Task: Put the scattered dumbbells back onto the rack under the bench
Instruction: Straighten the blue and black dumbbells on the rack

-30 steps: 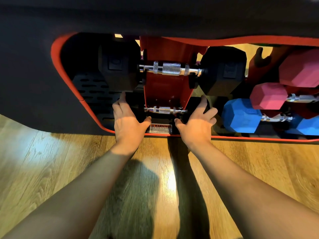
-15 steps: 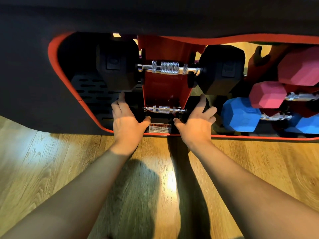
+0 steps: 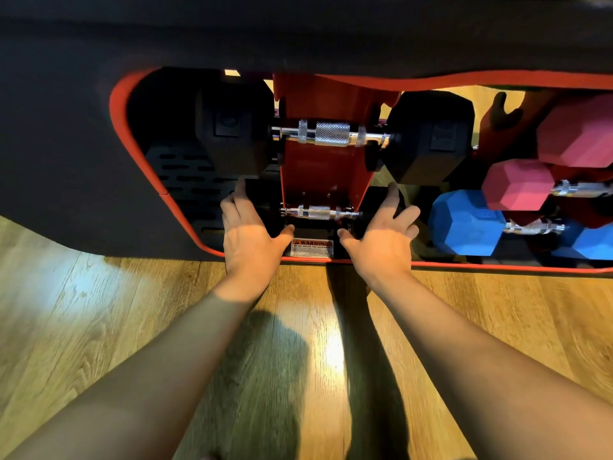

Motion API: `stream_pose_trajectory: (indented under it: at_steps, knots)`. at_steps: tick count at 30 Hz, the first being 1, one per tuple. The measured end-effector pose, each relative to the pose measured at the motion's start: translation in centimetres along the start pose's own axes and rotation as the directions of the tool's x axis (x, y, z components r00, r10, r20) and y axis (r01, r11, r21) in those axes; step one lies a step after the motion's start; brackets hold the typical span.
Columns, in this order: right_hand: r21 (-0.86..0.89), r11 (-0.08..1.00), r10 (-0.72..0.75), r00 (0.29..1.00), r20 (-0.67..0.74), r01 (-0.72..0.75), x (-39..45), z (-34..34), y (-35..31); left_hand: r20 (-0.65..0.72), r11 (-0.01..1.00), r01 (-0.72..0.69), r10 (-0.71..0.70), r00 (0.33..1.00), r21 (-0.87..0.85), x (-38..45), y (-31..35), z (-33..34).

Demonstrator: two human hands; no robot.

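A small black dumbbell with a chrome knurled handle lies in the lowest slot of the red rack under the black bench. My left hand covers its left head and my right hand covers its right head, fingers spread over the black ends. A larger black dumbbell rests in the slot above. To the right, a blue dumbbell and a pink dumbbell sit on the rack.
A warning label sits on the rack's base between my hands. The bench's red-trimmed edge curves around the opening. Wooden floor lies in front, with my arms' shadows on it.
Both hands stay on the small dumbbell's ends; the view has shifted very slightly. The dumbbell has barely moved in its slot.
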State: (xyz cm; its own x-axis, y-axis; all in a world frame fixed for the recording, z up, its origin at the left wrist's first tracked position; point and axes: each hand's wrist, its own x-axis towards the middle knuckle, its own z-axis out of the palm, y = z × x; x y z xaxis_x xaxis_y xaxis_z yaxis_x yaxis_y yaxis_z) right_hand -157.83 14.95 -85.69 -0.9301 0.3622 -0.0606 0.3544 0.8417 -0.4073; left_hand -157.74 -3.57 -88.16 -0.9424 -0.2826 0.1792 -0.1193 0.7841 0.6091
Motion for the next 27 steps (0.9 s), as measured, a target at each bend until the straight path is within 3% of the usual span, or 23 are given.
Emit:
stream_pose_trajectory:
  at_steps: [8, 12, 16, 18, 20, 25, 27]
  knots:
    - [-0.069, 0.997, -0.046, 0.999, -0.008, 0.046, -0.1, -0.3, 0.5, 0.018, 0.998, -0.019, 0.018, 1.0, 0.058, 0.1, -0.3, 0.0]
    - [-0.083, 0.996, -0.045, 0.999, -0.023, 0.043, -0.5, -0.7, 0.6, -0.01, 1.0, 0.012, -0.013, 1.0, -0.017, -0.1, 0.4, -0.7]
    - [0.194, 0.981, 0.026, 0.986, -0.167, 0.007, -1.2, -1.1, 0.4, -0.075, 0.987, 0.08, -0.091, 0.993, -0.139, 0.4, 1.8, -1.9]
    - [0.409, 0.91, 0.023, 0.978, -0.209, 0.066, -1.4, -1.8, 0.3, -0.113, 0.967, 0.106, -0.134, 0.984, -0.232, 0.8, 2.5, -2.9]
    - [0.552, 0.827, 0.045, 0.966, -0.256, 0.107, -1.4, -2.8, -0.1, -0.177, 0.931, 0.03, -0.1, 0.979, -0.363, 1.0, 3.4, -4.1]
    - [0.703, 0.648, 0.05, 0.905, -0.423, 0.293, -1.2, -5.5, -1.9, -0.324, 0.854, -0.164, -0.005, 0.946, -0.494, 0.9, 5.9, -6.2]
    - [0.693, 0.634, 0.011, 0.892, -0.451, 0.343, -1.0, -6.1, -2.5, -0.334, 0.843, -0.198, 0.022, 0.942, -0.501, 1.4, 6.5, -6.6]
